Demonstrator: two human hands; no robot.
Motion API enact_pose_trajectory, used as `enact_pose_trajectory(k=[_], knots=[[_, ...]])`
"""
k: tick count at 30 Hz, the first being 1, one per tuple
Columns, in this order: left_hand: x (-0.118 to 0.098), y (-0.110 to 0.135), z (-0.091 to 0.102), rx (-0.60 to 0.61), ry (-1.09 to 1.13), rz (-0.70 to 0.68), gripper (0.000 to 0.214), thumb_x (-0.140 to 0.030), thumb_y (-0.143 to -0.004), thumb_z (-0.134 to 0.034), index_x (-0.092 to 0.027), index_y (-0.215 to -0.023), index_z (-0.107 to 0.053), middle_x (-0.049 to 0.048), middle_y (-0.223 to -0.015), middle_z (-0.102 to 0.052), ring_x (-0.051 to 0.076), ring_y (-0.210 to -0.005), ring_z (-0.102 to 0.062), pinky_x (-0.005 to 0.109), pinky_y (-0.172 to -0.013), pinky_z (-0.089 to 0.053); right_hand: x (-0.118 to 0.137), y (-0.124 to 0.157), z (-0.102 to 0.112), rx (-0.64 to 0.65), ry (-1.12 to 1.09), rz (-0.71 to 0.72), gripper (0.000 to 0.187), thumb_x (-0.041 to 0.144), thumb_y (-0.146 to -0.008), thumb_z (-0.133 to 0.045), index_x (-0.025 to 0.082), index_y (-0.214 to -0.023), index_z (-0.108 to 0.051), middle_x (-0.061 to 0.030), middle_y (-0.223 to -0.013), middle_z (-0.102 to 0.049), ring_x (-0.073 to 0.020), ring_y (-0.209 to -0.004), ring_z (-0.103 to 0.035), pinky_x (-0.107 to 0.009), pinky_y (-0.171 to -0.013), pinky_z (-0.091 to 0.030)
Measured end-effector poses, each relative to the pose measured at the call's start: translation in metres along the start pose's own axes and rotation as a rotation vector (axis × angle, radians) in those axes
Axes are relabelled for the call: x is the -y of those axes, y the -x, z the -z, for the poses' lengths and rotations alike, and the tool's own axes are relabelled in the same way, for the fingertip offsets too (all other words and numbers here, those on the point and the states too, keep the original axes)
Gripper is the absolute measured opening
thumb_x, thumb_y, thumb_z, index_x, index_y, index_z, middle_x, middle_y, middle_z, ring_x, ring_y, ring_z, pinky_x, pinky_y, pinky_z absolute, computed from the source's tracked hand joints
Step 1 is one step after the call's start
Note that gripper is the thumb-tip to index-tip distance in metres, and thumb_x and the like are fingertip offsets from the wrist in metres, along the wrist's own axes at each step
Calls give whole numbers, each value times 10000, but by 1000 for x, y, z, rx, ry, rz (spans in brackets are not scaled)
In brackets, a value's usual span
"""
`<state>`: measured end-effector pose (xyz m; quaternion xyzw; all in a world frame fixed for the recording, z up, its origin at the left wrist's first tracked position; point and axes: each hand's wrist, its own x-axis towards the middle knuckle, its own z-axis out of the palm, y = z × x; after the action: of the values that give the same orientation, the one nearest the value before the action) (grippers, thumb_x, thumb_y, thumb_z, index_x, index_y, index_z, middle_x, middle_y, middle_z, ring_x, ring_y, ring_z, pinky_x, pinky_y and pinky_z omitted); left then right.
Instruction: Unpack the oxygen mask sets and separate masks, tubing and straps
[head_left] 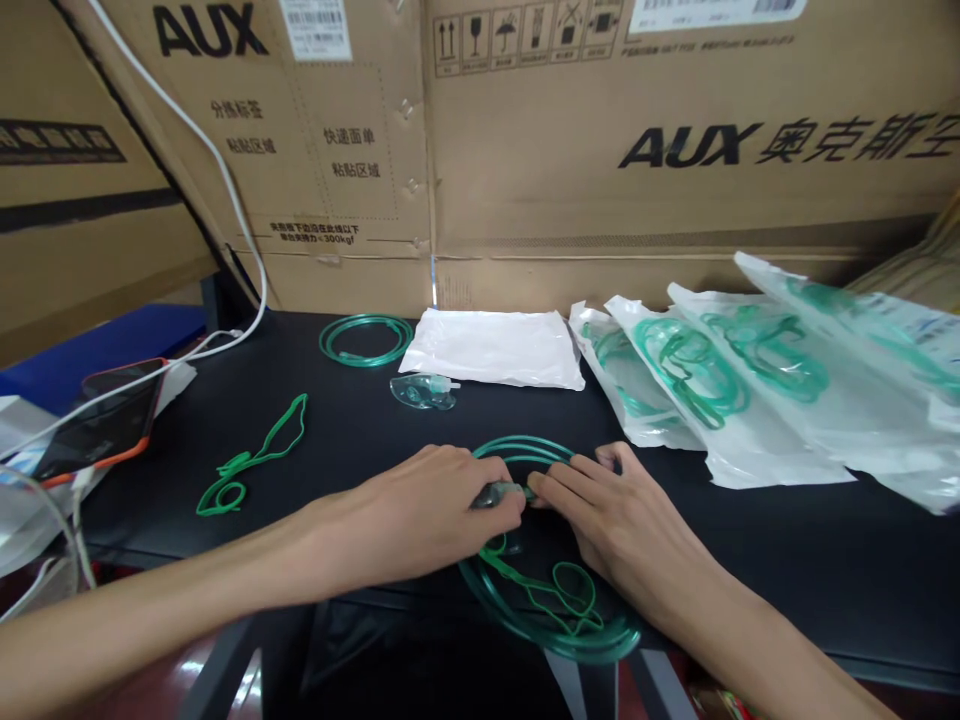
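My left hand (457, 505) is closed around a clear oxygen mask (491, 495), mostly hidden by the fingers. Fingers of my right hand (600, 505) pinch the end of the green tubing right at the mask's connector; whether the two are joined is hard to see. Loops of that green tubing (555, 645) lie coiled under and around both hands, reaching over the table's front edge. Within the coil hangs a green elastic strap (540, 585). Farther back lie another clear mask (424, 391), a separate tubing coil (366, 341) and, at left, a loose green strap (255, 458).
Several clear-and-white packs (690, 375) with green tubing overlap along the right of the black table (360, 420). A white pouch (491, 347) lies at the back before large cardboard boxes (525, 200). On the left are a phone (105, 420) and a white cable (217, 150).
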<state>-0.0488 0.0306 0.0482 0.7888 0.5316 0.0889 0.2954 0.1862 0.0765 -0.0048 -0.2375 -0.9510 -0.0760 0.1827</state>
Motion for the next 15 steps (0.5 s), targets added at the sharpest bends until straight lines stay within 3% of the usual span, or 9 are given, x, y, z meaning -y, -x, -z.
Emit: enact_pose_trajectory(k=[3,7,12,15], knots=[[-4,21,4,-153,-130,-60,260,-402,-1027,-495,-244,-938,-682,4,-862,-661,199,-842,-629,317,-762,-421,-9,4,1,2,41,-16,351,-35,-993,-337,172,-1040,-616,-25,-859,-691,-218,-742,-549,-387,-755,-291],[1,38,14,-277,-121,-14,207,-387,-1031,-523,-276,-1015,-698,-18,-878,-669,177,-798,-619,308,-750,-430,-12,4,1,13,139,-9,276,163,-1099,-351,149,-1141,-624,-45,-882,-694,-237,-777,-590,-403,-764,-338],[27,28,13,-235,-162,-27,259,-368,-1072,-470,-258,-1055,-704,6,-966,-711,214,-940,-665,352,-900,-474,-6,-4,15,64,61,-30,337,309,-1110,-359,180,-1308,-600,-100,-1079,-682,-272,-956,-661,-450,-840,-500],[33,17,14,-357,-294,-72,238,-362,-1067,-514,-223,-1172,-676,43,-1142,-702,247,-1083,-645,420,-1038,-443,-14,12,32,-24,31,-94,394,364,-1108,-363,248,-1451,-519,-104,-1294,-662,-285,-1162,-657,-500,-986,-529]])
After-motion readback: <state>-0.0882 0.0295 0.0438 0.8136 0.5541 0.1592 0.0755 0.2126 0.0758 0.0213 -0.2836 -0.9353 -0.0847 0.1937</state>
